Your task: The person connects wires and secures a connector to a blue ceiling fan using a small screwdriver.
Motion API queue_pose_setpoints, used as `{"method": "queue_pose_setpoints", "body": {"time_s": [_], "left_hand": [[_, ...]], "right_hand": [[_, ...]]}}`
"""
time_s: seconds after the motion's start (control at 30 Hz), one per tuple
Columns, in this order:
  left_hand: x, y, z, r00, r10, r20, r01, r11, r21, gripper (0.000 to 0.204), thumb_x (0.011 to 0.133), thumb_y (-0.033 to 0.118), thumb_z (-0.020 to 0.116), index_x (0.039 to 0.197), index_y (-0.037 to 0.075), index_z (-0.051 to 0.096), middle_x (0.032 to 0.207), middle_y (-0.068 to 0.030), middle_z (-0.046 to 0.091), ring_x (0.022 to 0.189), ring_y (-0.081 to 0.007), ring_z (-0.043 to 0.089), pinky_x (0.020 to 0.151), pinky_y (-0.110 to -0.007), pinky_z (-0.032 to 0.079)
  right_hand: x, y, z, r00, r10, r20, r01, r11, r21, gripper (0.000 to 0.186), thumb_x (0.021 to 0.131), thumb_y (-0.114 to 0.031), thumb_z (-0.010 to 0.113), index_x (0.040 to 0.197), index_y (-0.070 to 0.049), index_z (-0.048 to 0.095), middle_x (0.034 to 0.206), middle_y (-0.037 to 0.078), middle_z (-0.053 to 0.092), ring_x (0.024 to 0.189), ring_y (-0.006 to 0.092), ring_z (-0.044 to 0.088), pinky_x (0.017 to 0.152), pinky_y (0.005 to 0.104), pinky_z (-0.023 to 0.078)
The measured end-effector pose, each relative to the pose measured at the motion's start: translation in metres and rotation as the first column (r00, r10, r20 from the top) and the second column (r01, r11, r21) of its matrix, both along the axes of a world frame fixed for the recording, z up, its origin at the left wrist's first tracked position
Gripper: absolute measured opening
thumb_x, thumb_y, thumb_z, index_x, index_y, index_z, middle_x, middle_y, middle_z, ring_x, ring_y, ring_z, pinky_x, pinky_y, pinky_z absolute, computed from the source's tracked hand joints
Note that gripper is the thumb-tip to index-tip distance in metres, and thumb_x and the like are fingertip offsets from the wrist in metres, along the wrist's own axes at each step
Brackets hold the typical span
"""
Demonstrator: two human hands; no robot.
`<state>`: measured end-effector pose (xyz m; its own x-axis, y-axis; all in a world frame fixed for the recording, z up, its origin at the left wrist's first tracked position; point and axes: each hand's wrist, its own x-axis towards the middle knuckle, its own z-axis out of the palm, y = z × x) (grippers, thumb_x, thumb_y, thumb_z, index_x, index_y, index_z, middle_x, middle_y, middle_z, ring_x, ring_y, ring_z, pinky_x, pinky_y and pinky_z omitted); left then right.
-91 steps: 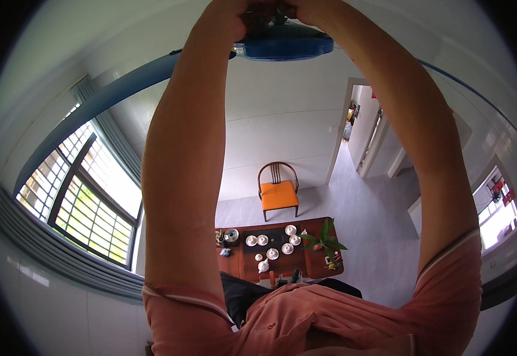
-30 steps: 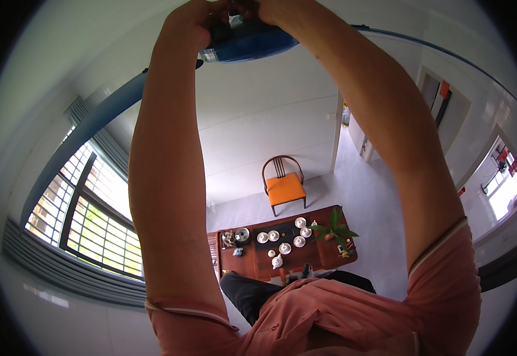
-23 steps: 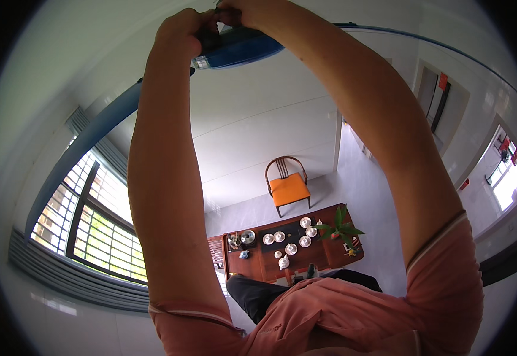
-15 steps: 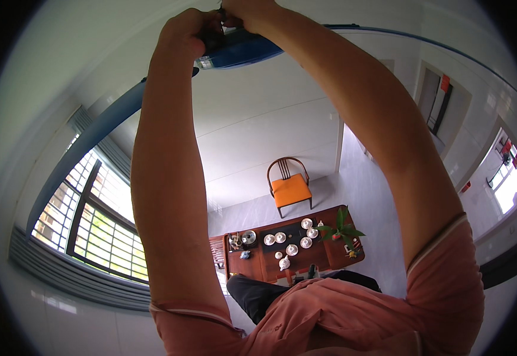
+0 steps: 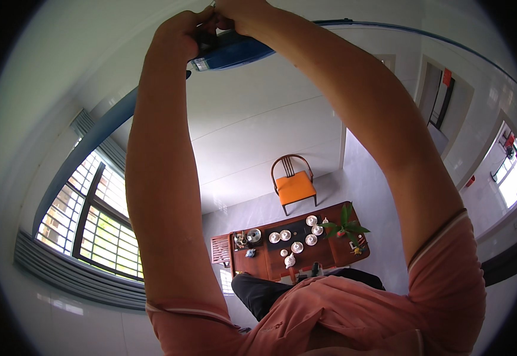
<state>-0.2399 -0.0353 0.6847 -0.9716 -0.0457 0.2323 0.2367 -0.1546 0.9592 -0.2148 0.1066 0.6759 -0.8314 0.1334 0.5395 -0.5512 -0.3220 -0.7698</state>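
At the frame's top, the blue rounded body (image 5: 235, 56) points crosswise, its right end higher; left hand (image 5: 184, 29) and right hand (image 5: 242, 15) meet above it, grip unclear.

- I see a glossy blue ceiling fan (image 5: 235, 57) overhead, its rounded hub tilted slightly, its upper part hidden from me.
- A pale patch (image 5: 199, 63) marks the hub's left end.
- One broad blue blade (image 5: 95, 134) curves down leftward (my fisheye bends it).
- Another blade (image 5: 383, 26) stretches rightward, nearly edge-on.
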Motion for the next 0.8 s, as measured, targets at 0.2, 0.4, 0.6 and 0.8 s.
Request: {"method": "queue_pose_setpoints", "body": {"time_s": [0.2, 0.4, 0.6, 0.8], "left_hand": [[-0.013, -0.003, 0.002, 1.0, 0.011, 0.015, -0.007, 0.971, -0.238, 0.012, 0.099, 0.012, 0.061, 0.099, 0.002, 0.069, 0.085, -0.0063, 0.07, 0.072, -0.019, 0.054, 0.094, -0.047, 0.044], [-0.015, -0.015, 0.001, 1.0, 0.017, -0.015, -0.02, 0.96, -0.28, 0.012, 0.098, 0.009, 0.06, 0.099, 0.001, 0.069, 0.088, -0.0093, 0.072, 0.075, -0.0219, 0.058, 0.093, -0.046, 0.046], [-0.009, 0.002, -0.006, 0.996, 0.045, -0.083, -0.058, 0.986, -0.158, 0.013, 0.094, 0.008, 0.063, 0.098, -0.002, 0.07, 0.087, -0.0142, 0.072, 0.075, -0.0251, 0.063, 0.081, -0.038, 0.05], [-0.014, -0.012, -0.005, 0.984, 0.0, -0.176, -0.012, 0.998, -0.068, 0.012, 0.092, 0.007, 0.066, 0.094, -0.004, 0.068, 0.084, -0.014, 0.069, 0.073, -0.0248, 0.062, 0.075, -0.036, 0.051]], "right_hand": [[-0.017, 0.001, -0.006, 0.993, -0.057, -0.102, 0.06, 0.998, 0.023, 0.023, 0.094, -0.003, 0.055, 0.095, 0.018, 0.063, 0.081, 0.027, 0.067, 0.058, 0.0327, 0.068, 0.042, 0.0423, 0.052], [0.001, -0.012, -0.01, 0.997, -0.08, -0.008, 0.08, 0.995, -0.058, 0.023, 0.096, -0.007, 0.058, 0.097, 0.015, 0.064, 0.083, 0.027, 0.067, 0.062, 0.0333, 0.07, 0.044, 0.0429, 0.056], [-0.011, -0.004, -0.012, 0.997, -0.064, -0.04, 0.063, 0.997, -0.041, 0.023, 0.095, -0.009, 0.06, 0.094, 0.014, 0.064, 0.084, 0.027, 0.067, 0.06, 0.0326, 0.069, 0.044, 0.0414, 0.053], [-0.046, -0.017, -0.009, 0.914, -0.377, -0.152, 0.39, 0.918, 0.074, 0.023, 0.095, -0.013, 0.06, 0.09, 0.009, 0.066, 0.079, 0.023, 0.067, 0.057, 0.0299, 0.067, 0.047, 0.0418, 0.05]]}}
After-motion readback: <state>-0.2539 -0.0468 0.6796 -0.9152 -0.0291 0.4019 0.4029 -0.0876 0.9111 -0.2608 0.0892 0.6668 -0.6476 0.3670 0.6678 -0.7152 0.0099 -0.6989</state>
